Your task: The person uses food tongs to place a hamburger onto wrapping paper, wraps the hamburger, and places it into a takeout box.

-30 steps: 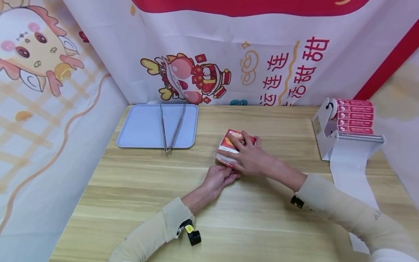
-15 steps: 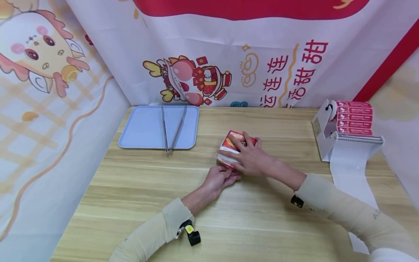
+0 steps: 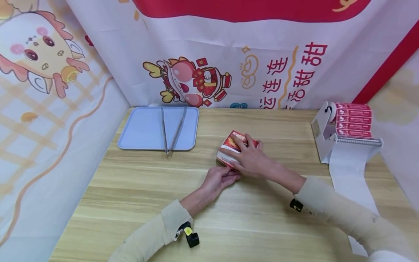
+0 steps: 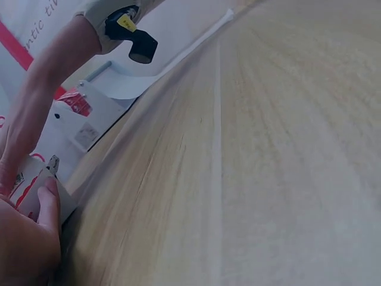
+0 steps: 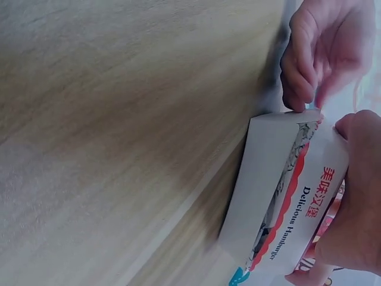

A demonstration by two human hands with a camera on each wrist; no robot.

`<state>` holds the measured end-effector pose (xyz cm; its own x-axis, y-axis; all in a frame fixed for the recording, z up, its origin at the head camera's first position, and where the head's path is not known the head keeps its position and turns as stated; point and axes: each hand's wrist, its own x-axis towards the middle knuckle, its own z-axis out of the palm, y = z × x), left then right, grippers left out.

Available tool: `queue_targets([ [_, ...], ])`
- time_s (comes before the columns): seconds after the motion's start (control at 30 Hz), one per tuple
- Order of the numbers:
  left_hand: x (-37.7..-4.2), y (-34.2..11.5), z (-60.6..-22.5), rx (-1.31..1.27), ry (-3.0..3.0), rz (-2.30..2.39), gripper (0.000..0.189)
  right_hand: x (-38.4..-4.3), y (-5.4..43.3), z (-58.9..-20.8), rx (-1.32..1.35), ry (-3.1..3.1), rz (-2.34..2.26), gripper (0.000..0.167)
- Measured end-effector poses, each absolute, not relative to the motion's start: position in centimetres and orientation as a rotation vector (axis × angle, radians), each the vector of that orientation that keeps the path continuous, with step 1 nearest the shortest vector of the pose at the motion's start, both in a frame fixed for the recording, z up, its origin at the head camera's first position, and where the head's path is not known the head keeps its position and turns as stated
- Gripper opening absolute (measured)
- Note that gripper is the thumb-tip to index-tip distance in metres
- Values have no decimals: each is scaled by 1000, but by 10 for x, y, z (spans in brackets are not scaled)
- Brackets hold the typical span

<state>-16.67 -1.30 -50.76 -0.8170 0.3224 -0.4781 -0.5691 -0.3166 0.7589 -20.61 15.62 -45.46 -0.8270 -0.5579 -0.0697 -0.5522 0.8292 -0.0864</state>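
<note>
A red and white hamburger box (image 3: 224,158) sits on the wooden table in front of me. My right hand (image 3: 253,157) grips it from above, fingers spread over the printed top and thumb on the near side. At the near corner, my left hand (image 3: 216,180) pinches the box's edge between thumb and fingers. Along one side in the right wrist view, a gap shows between the printed lid (image 5: 300,208) and the plain white lower wall (image 5: 259,173), with patterned paper inside. The left wrist view catches the left thumb (image 4: 49,202) against the box; the other fingertips are partly hidden.
A blue tray (image 3: 140,127) lies at the back left, with metal tongs (image 3: 176,134) spread across it and overhanging its front edge. At the right stands a label dispenser (image 3: 322,136) with a red sticker roll (image 3: 353,118); its white backing strip (image 3: 350,182) trails forward under the right sleeve.
Very little differs. The top of the box and the right hand have edged slightly rightward, while the left hand keeps its pinch at the near corner.
</note>
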Motion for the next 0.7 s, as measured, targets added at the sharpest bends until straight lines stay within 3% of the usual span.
queue_targets([
  [0.7, -174, -21, -503, -311, 1533, 2027, 33, -204, 149, -457, -799, 2943, -112, 53],
])
